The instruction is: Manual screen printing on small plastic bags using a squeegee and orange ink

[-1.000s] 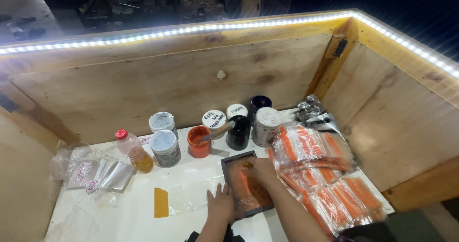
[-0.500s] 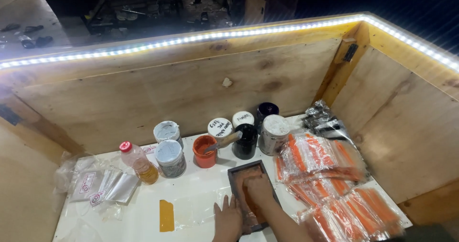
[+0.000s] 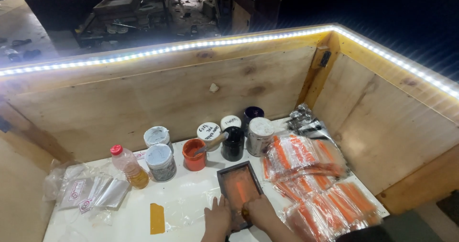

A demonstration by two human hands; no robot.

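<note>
Pressing down at the near edge of the surface (image 3: 191, 208), the left hand (image 3: 217, 220) lies flat with its fingers spread just beside the near left corner of the frame (image 3: 239, 187), its grip apart and holding nothing. The right hand (image 3: 260, 212) sits on the frame's near end, its grip closed around a dark handle there, though what the handle belongs to cannot be told.

Beyond the frame stand the containers. An orange tub (image 3: 194, 154) holds orange paint with a wooden stick (image 3: 213, 141) leaning out of it. Right of it is a black jar (image 3: 233, 144), then a white-lidded can (image 3: 259, 136). Behind these sit two white-lidded jars (image 3: 209, 131) and a dark blue pot (image 3: 252, 114). Left of the tub are two grey-lidded tins (image 3: 160, 161), and further left a small bottle (image 3: 128, 166) with a red cap and amber liquid.

Right of the frame lie heaps of clear packets (image 3: 315, 184) with orange contents. Left of the frame are a yellow scraper (image 3: 157, 218) and empty clear bags (image 3: 91, 194). White and glossy, the surface is walled by plywood (image 3: 167, 94) topped with a white light strip (image 3: 191, 46); a dim workshop lies beyond.

Rectangular and dark-rimmed, the frame has an orange-stained mesh.
</note>
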